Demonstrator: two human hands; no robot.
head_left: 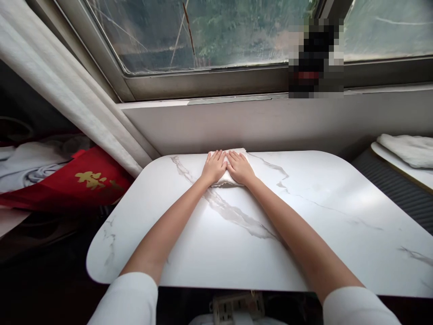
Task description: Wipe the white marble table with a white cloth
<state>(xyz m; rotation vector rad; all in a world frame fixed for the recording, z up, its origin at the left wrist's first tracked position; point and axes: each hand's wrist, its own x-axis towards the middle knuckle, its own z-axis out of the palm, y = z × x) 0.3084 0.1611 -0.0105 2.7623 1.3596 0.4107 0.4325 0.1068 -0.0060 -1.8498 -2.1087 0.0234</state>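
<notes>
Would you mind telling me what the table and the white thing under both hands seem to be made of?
The table looks like polished marble or a marble-look slab: white, glossy, with grey veins. The folded cloth under the left hand and right hand seems soft white fabric, perhaps towelling; its weave is too small to tell.

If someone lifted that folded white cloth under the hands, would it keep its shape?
Probably not: the folded white cloth looks soft and flattens under the left hand and right hand, so it would likely droop. It seems light, and might slide on the glossy marble table.
</notes>
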